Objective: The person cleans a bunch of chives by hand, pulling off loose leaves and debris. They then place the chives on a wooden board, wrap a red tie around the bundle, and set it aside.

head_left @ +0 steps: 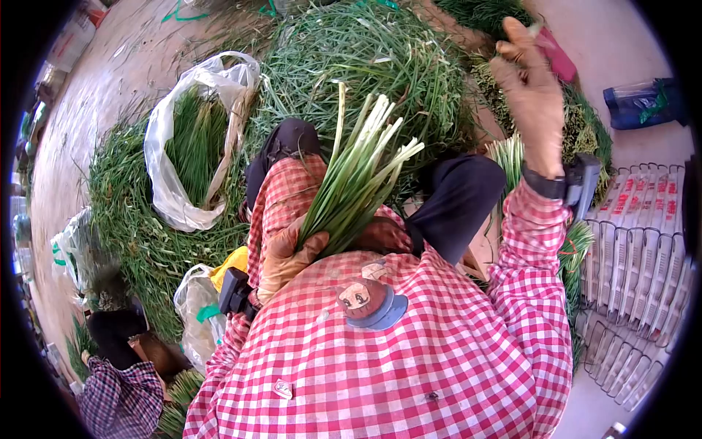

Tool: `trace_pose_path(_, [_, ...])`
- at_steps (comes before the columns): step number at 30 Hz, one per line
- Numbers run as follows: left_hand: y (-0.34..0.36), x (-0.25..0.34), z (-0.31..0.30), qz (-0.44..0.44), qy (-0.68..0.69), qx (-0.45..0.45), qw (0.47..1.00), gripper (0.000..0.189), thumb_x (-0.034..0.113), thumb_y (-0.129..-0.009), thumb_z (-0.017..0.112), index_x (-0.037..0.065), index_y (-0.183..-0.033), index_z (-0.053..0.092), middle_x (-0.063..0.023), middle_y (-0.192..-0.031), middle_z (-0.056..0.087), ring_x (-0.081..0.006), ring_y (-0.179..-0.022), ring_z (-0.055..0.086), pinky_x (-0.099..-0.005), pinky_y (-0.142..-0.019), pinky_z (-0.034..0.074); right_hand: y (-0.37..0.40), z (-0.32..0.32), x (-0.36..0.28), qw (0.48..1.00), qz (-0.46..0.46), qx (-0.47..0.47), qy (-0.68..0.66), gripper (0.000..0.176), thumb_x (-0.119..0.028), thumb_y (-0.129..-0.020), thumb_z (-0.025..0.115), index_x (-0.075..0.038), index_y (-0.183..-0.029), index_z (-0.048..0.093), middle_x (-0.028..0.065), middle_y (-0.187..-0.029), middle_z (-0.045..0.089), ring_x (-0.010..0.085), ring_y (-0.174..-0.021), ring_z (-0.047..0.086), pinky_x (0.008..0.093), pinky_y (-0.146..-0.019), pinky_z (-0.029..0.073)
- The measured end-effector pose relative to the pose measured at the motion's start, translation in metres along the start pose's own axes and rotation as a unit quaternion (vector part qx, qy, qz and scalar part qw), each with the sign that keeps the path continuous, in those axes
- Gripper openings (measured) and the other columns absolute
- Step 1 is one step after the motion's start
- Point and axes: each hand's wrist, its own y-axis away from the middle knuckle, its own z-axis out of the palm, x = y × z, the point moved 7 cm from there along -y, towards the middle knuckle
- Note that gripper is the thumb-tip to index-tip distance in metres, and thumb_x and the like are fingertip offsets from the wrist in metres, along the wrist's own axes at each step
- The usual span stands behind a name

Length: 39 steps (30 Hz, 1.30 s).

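Observation:
A bunch of garlic chives (358,175) with pale cut ends stands up over my lap. My left hand (289,256), in a tan glove, is closed round the lower green part, close against my apron. Out to the upper right, my right hand (530,77) is raised, its fingers bent and apart, slightly blurred. A small pale scrap (536,29) shows beside its fingertips. Beneath the right forearm, more chives (508,157) stand with their pale ends up.
A large heap of loose green leaves (365,58) spreads ahead of my knees. To the left, a clear plastic bag (164,154) holds greens. Wire racks (636,249) stand at right, near a blue bag (640,102). Another person in a checked sleeve (121,395) sits lower left.

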Motion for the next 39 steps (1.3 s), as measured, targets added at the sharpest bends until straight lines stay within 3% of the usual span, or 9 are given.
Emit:
trace_pose_path(5, [0.002,-0.004,-0.002,0.032,-0.008,0.003,0.999,0.037,0.009,-0.092,0.059,0.000,-0.127,0.054,-0.0047,-0.118,0.061,-0.0131,-0.108,0.055,-0.0287,-0.095,0.043,0.060,0.084,-0.054,0.934,-0.213,-0.287,0.016,0.027,-0.013,-0.071,0.076,-0.010,-0.097,0.069,0.0030,-0.090,0.067,0.0166,-0.075,0.060,0.0302,-0.072,0.050])
trace_pose_path(10, [0.002,-0.017,-0.005,-0.058,0.164,-0.030,0.984,0.037,0.013,-0.090,0.063,-0.001,-0.124,0.056,-0.0056,-0.115,0.062,-0.0136,-0.104,0.057,-0.0290,-0.091,0.045,0.064,0.113,-0.045,0.896,-0.352,-0.134,0.234,0.008,-0.014,-0.078,0.068,-0.011,-0.085,0.066,0.0024,-0.075,0.063,0.0166,-0.065,0.058,0.0297,-0.062,0.047])
trace_pose_path(12, [0.001,-0.024,-0.022,-0.071,0.056,0.001,0.996,0.037,0.016,-0.089,0.064,-0.001,-0.121,0.057,-0.0061,-0.114,0.063,-0.0142,-0.100,0.059,-0.0292,-0.088,0.047,0.035,0.098,-0.015,0.973,-0.195,-0.108,-0.061,0.006,-0.017,-0.081,0.067,-0.011,-0.081,0.064,0.0015,-0.075,0.063,0.0155,-0.063,0.057,0.0281,-0.060,0.047])
trace_pose_path(19, [-0.008,-0.049,-0.043,-0.079,0.362,0.102,0.923,0.047,0.024,-0.082,0.070,0.000,-0.120,0.057,-0.0112,-0.107,0.065,-0.0200,-0.093,0.064,-0.0343,-0.086,0.052,-0.006,0.021,0.041,0.997,-0.020,-0.015,0.066,0.040,-0.037,-0.091,0.059,-0.003,-0.112,0.060,0.0072,-0.078,0.066,0.0157,-0.063,0.062,0.0308,-0.061,0.052])
trace_pose_path(21, [-0.007,-0.042,-0.046,-0.074,0.303,0.092,0.946,0.047,0.024,-0.082,0.070,0.000,-0.121,0.057,-0.0111,-0.108,0.065,-0.0200,-0.093,0.064,-0.0344,-0.086,0.052,0.025,0.037,0.059,0.861,0.058,-0.188,0.469,0.064,-0.052,-0.093,0.045,-0.007,-0.139,0.037,0.0171,-0.100,0.068,0.0283,-0.072,0.065,0.0380,-0.068,0.053])
trace_pose_path(23, [-0.007,-0.037,-0.047,-0.074,0.263,0.084,0.958,0.047,0.024,-0.082,0.070,0.000,-0.121,0.056,-0.0110,-0.108,0.065,-0.0199,-0.093,0.064,-0.0345,-0.086,0.052,0.091,0.071,0.086,0.889,-0.171,-0.300,0.302,0.050,-0.046,-0.093,0.047,-0.005,-0.120,0.057,0.0178,-0.099,0.066,0.0334,-0.081,0.065,0.0399,-0.072,0.052])
trace_pose_path(27, [-0.008,-0.030,-0.041,-0.079,0.197,0.071,0.975,0.048,0.024,-0.082,0.069,0.000,-0.122,0.055,-0.0108,-0.109,0.064,-0.0199,-0.093,0.064,-0.0347,-0.086,0.052,0.156,0.127,0.032,0.827,0.109,-0.549,-0.038,0.039,-0.040,-0.094,0.052,-0.004,-0.102,0.067,0.0085,-0.092,0.070,0.0266,-0.078,0.065,0.0337,-0.073,0.051])
trace_pose_path(33, [-0.006,-0.035,-0.043,-0.090,0.121,0.070,0.986,0.049,0.024,-0.083,0.067,0.001,-0.124,0.054,-0.0104,-0.113,0.063,-0.0204,-0.097,0.062,-0.0357,-0.089,0.050,0.095,0.093,-0.016,0.985,-0.107,-0.129,-0.035,0.018,-0.011,-0.089,0.063,-0.002,-0.104,0.064,0.0059,-0.090,0.067,0.0142,-0.081,0.063,0.0263,-0.073,0.050])
trace_pose_path(39, [-0.009,-0.036,-0.041,-0.090,0.181,0.070,0.977,0.053,0.027,-0.084,0.065,0.001,-0.128,0.051,-0.0097,-0.124,0.058,-0.0218,-0.107,0.058,-0.0390,-0.095,0.047,0.082,0.116,-0.015,0.976,-0.165,-0.143,0.027,0.018,-0.014,-0.083,0.067,-0.006,-0.100,0.066,0.0115,-0.081,0.064,0.0248,-0.073,0.062,0.0344,-0.066,0.050])
